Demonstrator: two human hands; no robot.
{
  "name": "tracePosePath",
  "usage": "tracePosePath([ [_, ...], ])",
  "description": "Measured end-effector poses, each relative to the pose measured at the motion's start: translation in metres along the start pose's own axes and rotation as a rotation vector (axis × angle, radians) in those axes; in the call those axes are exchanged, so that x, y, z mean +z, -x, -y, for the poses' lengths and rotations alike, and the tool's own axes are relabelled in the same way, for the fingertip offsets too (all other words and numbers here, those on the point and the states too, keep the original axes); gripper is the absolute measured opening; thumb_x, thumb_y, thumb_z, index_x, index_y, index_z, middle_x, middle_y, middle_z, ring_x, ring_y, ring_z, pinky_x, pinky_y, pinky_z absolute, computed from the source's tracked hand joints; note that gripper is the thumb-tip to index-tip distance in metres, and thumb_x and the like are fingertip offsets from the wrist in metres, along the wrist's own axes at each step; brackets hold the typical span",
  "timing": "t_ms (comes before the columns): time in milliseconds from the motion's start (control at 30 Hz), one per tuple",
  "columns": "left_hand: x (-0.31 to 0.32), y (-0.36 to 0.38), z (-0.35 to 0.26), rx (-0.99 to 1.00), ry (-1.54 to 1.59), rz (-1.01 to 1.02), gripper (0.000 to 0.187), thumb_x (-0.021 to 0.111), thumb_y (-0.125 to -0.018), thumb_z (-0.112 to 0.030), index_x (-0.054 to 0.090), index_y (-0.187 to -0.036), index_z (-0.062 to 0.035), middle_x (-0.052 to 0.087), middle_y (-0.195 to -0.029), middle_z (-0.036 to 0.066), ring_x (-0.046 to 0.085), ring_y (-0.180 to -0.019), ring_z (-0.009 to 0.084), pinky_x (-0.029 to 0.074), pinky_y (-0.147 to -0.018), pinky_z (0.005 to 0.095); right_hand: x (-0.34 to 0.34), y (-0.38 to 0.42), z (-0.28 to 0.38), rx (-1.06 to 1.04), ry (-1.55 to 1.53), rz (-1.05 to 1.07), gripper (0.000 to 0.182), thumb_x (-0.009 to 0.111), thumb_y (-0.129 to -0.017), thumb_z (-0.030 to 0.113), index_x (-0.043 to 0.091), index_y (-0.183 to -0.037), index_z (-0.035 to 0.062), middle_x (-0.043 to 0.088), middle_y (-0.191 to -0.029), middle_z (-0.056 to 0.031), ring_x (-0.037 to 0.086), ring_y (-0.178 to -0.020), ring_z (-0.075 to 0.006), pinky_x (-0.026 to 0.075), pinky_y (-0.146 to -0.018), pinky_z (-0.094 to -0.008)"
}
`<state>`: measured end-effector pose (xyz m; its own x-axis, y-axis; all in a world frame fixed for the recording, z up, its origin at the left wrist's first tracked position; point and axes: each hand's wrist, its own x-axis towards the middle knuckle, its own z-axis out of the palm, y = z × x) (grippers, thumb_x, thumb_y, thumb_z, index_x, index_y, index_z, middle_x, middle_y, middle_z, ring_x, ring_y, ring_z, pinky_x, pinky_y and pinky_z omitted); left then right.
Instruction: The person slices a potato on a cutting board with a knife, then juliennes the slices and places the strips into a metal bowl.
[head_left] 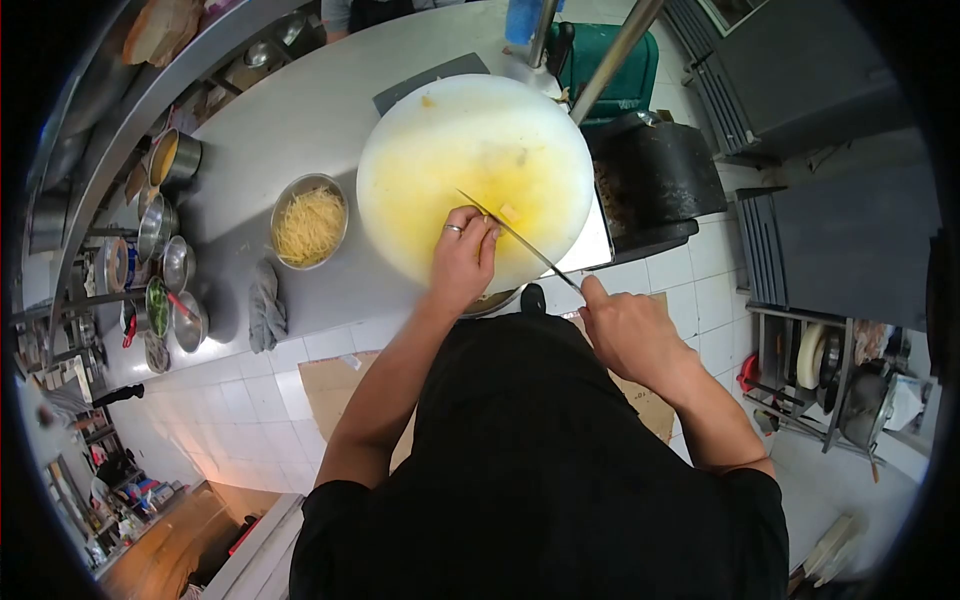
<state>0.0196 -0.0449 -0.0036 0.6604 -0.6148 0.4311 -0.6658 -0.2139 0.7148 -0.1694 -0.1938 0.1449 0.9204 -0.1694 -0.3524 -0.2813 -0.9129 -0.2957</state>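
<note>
My right hand [635, 335] is wrapped round the handle of a kitchen knife [530, 246]. Its long, thin blade slants up and left over a round white cutting board [410, 130] with a broad yellow stain. Close against the blade's left side, my left hand [465, 258], with a ring on one finger, has its fingertips bunched together on the board. Whatever they pinch is mostly hidden. Just across the blade lies a small pale-yellow piece of food [510, 213]. Left of the board stands a metal bowl [343, 238] full of thin yellow shreds [308, 228].
A grey cloth [266, 308] lies near the counter's [240, 165] front edge. Metal bowls [178, 264] and a pot [180, 158] line the left side. Right of the board are a metal post [615, 60], a green bin [625, 70] and a black container [665, 170]. Another person's arm shows at the top.
</note>
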Motion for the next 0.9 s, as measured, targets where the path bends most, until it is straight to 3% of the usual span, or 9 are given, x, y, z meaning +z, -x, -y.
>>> tracePosePath([
  [133,-0.003,0.001,0.001,0.029,0.009,-0.013,0.006,0.07,-0.092,-0.001,0.068,-0.098,0.0004,0.064,-0.106,0.017,0.067,-0.092,0.0343,0.056,-0.079,0.0402,0.045,-0.023,-0.017,-0.017,-0.067,-0.056,0.02,0.056,-0.102,0.018,0.053,-0.104,-0.0017,0.069,-0.07,-0.0239,0.071,-0.067,-0.0442,0.057,-0.063,-0.0539],
  [333,-0.001,0.004,0.004,0.035,0.017,-0.06,0.009,0.073,-0.091,0.0,0.07,-0.099,0.0031,0.067,-0.105,0.016,0.069,-0.086,0.0329,0.056,-0.077,0.039,0.047,-0.024,-0.019,-0.032,-0.081,-0.046,0.02,0.057,-0.102,0.018,0.052,-0.104,-0.0011,0.069,-0.07,-0.0242,0.07,-0.067,-0.044,0.057,-0.063,-0.0546],
  [467,-0.001,0.004,0.003,0.034,0.008,-0.062,0.01,0.072,-0.092,-0.001,0.07,-0.1,0.0031,0.066,-0.106,0.017,0.069,-0.089,0.0335,0.056,-0.078,0.0395,0.026,-0.022,-0.011,0.004,-0.046,-0.001,0.021,0.056,-0.103,0.019,0.052,-0.105,-0.001,0.069,-0.073,-0.0255,0.07,-0.07,-0.0454,0.056,-0.067,-0.0561],
  [667,-0.002,0.002,0.001,0.029,0.01,-0.033,0.01,0.069,-0.094,-0.003,0.07,-0.103,0.0025,0.064,-0.107,0.018,0.067,-0.094,0.0345,0.055,-0.081,0.0405,0.0,-0.024,-0.016,0.163,-0.37,0.083,0.021,0.056,-0.104,0.021,0.053,-0.105,-0.0002,0.07,-0.08,-0.0265,0.068,-0.078,-0.0504,0.052,-0.074,-0.0585],
  [900,-0.001,0.004,0.003,0.049,-0.036,-0.047,0.012,0.069,-0.093,-0.003,0.071,-0.103,0.0022,0.064,-0.106,0.017,0.067,-0.092,0.0344,0.055,-0.08,0.0408,0.014,-0.006,-0.011,0.04,-0.094,-0.119,0.018,0.057,-0.102,0.017,0.053,-0.101,-0.0003,0.068,-0.07,-0.0237,0.068,-0.067,-0.0466,0.054,-0.065,-0.0557],
])
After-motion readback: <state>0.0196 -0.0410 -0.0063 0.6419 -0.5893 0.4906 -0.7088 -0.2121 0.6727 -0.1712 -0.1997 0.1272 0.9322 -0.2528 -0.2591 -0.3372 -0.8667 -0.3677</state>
